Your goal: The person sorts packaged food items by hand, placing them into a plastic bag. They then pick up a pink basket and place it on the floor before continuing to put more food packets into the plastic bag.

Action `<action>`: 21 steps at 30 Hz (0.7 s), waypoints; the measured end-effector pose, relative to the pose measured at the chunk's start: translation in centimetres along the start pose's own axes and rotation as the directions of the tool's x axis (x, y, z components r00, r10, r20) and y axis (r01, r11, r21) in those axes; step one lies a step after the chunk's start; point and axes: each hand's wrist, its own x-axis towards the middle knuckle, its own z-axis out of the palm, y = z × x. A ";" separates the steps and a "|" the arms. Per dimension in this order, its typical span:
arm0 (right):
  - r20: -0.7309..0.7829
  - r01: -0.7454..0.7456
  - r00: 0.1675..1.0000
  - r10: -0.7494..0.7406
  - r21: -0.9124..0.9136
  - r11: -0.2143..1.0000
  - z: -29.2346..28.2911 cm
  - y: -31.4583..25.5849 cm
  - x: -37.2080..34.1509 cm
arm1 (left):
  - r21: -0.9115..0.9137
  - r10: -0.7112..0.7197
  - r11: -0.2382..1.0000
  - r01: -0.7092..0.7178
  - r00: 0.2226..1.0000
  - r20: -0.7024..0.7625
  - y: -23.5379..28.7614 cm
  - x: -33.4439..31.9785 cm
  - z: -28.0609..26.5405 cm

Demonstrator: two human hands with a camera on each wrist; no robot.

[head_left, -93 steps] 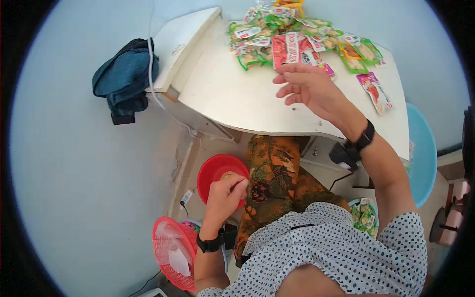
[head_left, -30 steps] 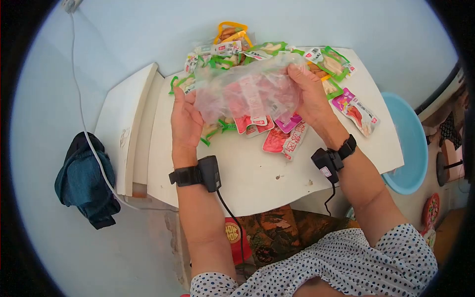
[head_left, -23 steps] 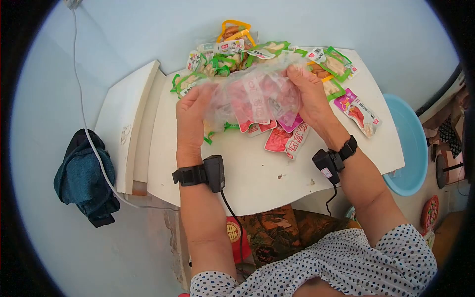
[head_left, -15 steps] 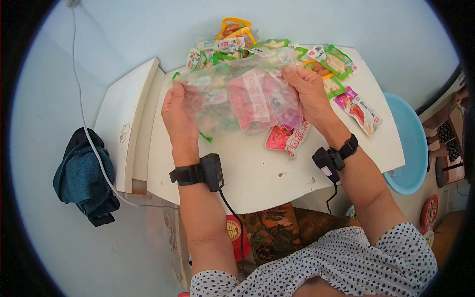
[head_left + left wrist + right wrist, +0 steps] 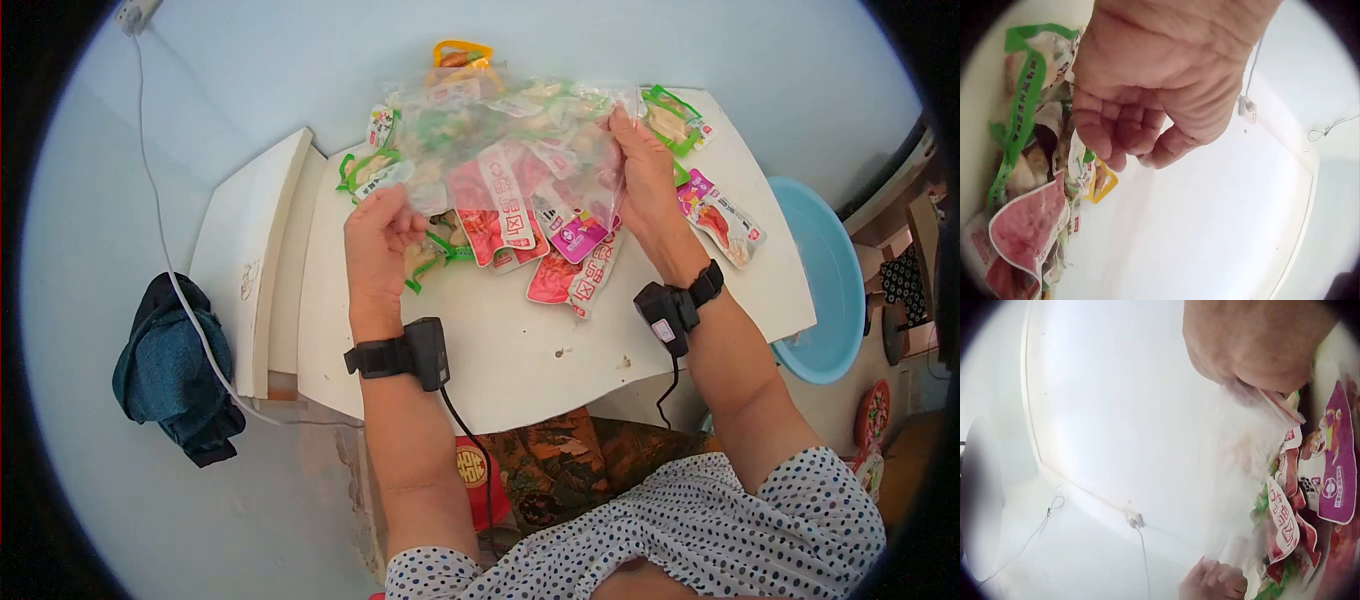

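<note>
A clear plastic bag [image 5: 520, 130] is spread out in the air above the table. My left hand [image 5: 378, 245] pinches its lower left edge between thumb and curled fingers. The right hand [image 5: 648, 180] grips the opposite side, thumb on top. Through and below the film I see red snack packets [image 5: 495, 235] and a purple-and-white packet [image 5: 575, 238]. In the left wrist view, the left hand [image 5: 1154, 87] has its thumb close to the bent fingertips. The right wrist view has the right hand [image 5: 1260, 347] with the film hanging from it.
Green-edged food packets [image 5: 368, 172] lie heaped along the back of the white table [image 5: 480, 360]. An orange-edged packet [image 5: 463, 55] tops the pile; another purple packet [image 5: 722, 220] lies at right. A blue basin [image 5: 820, 290] stands beyond the right edge, dark cloth [image 5: 180, 370] at left.
Earlier both hands were without the bag, the left low by the lap. Then the crumpled bag came between them, and it is now spread flatter and higher, the hands slightly wider apart.
</note>
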 end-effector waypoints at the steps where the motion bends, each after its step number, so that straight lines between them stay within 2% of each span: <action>1: 0.014 -0.012 1.000 0.013 -0.020 1.000 -0.2 -0.2 0.0 | -0.017 0.008 1.000 -0.009 1.000 -0.014 -0.1 0.2 -0.5; 4: -0.064 -0.022 0.998 0.022 -0.001 1.000 0.8 0.1 -0.2 | -0.085 -0.032 0.996 0.028 0.999 -0.040 1.0 -0.6 0.5; 7: -0.064 -0.048 0.997 0.048 -0.006 0.999 1.4 0.6 -0.2 | -0.087 0.006 0.996 -0.019 0.989 -0.146 2.1 -1.9 4.0; 10: -0.015 -0.105 0.994 0.106 0.023 0.994 1.9 1.4 -0.6 | -0.027 -0.063 0.998 0.059 0.985 -0.162 1.8 -1.6 3.3; 13: 0.005 -0.107 0.994 0.108 -0.102 0.989 1.6 1.7 -0.7 | 0.221 0.047 0.974 -0.046 0.999 0.003 1.2 -0.7 -0.1; 17: 0.121 -0.177 0.973 0.197 -0.152 0.972 1.5 1.7 -0.9 | 0.221 0.131 0.971 -0.094 0.979 -0.159 2.3 -1.7 -0.8; 21: 0.271 -0.281 0.901 0.340 -0.233 0.931 2.8 0.9 -2.7 | 0.291 0.177 0.952 -0.090 0.942 -0.285 4.2 -4.2 -1.7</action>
